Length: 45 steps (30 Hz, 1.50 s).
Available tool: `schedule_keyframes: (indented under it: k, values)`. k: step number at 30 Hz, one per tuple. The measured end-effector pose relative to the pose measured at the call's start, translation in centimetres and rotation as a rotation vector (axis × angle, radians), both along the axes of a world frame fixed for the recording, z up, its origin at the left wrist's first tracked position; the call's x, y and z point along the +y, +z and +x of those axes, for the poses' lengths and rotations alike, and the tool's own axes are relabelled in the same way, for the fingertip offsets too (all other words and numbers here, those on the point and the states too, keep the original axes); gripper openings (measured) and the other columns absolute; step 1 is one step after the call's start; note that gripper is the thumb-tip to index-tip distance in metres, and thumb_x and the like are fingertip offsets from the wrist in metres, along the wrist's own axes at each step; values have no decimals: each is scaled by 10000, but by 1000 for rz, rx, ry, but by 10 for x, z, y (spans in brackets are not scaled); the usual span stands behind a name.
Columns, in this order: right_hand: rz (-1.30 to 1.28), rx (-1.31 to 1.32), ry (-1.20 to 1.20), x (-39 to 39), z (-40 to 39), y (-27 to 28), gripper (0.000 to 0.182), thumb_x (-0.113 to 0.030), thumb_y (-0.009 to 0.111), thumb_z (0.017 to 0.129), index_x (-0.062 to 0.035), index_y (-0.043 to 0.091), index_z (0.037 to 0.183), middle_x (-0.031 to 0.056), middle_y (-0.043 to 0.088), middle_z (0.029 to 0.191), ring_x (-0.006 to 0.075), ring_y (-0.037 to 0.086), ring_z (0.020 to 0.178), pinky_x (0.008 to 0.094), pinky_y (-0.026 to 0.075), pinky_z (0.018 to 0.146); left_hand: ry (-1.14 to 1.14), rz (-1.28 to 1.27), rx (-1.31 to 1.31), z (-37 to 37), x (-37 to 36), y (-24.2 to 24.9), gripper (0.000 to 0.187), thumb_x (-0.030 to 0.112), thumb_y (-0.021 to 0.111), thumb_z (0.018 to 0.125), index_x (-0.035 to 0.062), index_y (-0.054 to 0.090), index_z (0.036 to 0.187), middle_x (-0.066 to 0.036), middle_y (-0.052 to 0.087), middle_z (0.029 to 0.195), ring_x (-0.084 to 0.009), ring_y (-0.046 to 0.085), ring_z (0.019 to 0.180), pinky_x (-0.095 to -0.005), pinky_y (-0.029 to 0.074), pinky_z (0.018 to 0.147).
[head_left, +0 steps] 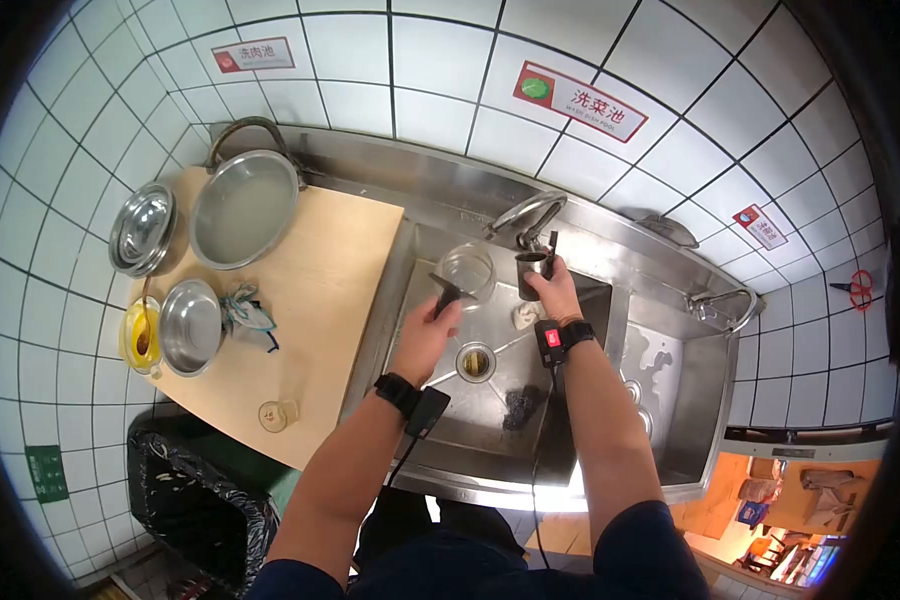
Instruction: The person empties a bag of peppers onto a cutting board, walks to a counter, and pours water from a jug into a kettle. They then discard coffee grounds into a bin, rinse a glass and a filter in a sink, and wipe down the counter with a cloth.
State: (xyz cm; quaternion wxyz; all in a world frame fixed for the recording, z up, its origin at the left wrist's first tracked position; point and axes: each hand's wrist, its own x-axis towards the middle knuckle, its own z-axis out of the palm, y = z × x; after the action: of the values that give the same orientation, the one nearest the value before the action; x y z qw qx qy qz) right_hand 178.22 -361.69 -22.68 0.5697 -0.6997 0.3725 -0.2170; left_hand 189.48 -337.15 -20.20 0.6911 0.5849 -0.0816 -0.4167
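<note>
Over the sink basin (440, 410), my left hand (432, 330) is closed on a small dark piece with a flat, wide top (450, 288); its kind is unclear. To the right, my right hand (558, 290) grips a metal cup with a black handle (532, 277), its mouth facing up and away from me. Between and behind the hands stands a clear glass bowl (467, 270) in the basin. A crumpled whitish lump (526, 317) lies just below the cup. The drain (476, 362) is in the basin floor, and a dark patch (523, 405) lies nearer to me.
Behind the basin rises a faucet (530, 215). A second basin (660, 350) adjoins on the right. On the wooden board (320, 290) at left are a large metal basin (244, 210), a metal bowl (191, 327), a crumpled cloth (250, 312) and a glass (278, 414). A lined bin (200, 500) stands below.
</note>
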Motion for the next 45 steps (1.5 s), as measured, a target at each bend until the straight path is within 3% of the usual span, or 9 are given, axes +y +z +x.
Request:
schedule_keyframes:
  k: [5,12,14,30,35,39,41,43,45]
  values:
    - [-130,132,120,15,-1,-2,462,-171,730,820,15,580,1215,80,674,1019,165,628,890,317,518,840,-32,1,-13,6,-8,-1,223,227,647,1002,35,676,1112,-13,657,979,-116,615,916,-305,557,773]
    - [682,-541,-291,9,16,-37,228,-173,632,913,-10,608,1071,93,661,978,224,629,906,346,490,855,-25,107,-79,14,-10,13,238,253,638,1009,29,674,1082,-20,655,962,-122,621,874,-308,563,737]
    - [854,-624,-343,14,22,-26,269,-193,608,932,0,608,1119,114,679,1072,258,637,1028,378,480,952,-283,455,-493,20,-12,23,265,282,630,1014,28,672,1078,-15,641,939,-116,613,847,-303,562,745]
    - [885,-637,-364,13,28,-24,344,-200,585,935,21,585,1199,157,672,1143,303,656,1070,425,514,962,-35,97,-284,16,-21,-36,363,355,640,997,-3,636,939,-65,623,761,-145,575,652,-320,470,620]
    - [1103,-947,-443,-22,15,-17,404,-226,601,919,30,557,1228,181,620,1231,363,625,1130,457,509,1015,-64,130,-338,18,-20,-45,352,333,652,994,-13,632,934,-54,609,739,-137,575,661,-331,469,615]
    - [836,-849,-353,-1,6,-21,336,-215,601,943,9,591,1193,144,655,1165,301,619,1165,422,517,987,-74,109,-377,20,-13,-31,345,320,659,988,-19,627,930,-93,637,750,-204,596,635,-346,471,609]
    - [841,-737,-374,19,3,-35,299,-179,621,936,-5,616,1179,107,679,1146,281,643,1123,405,519,973,-138,335,-707,20,-2,-3,281,263,691,947,-4,620,893,-121,639,780,-309,603,712,-396,474,664]
    - [509,-272,-242,44,2,-42,398,-80,738,833,-26,602,1203,70,685,1057,198,662,945,353,531,862,-127,289,-1024,25,9,-8,249,243,704,919,14,617,872,-119,635,809,-336,587,776,-424,461,693]
    - [443,-291,-118,80,8,-21,435,-86,773,802,-32,588,1192,56,664,1004,147,634,913,318,527,831,-124,230,-1342,23,16,3,220,223,717,891,32,614,850,-117,631,839,-363,571,839,-452,448,723]
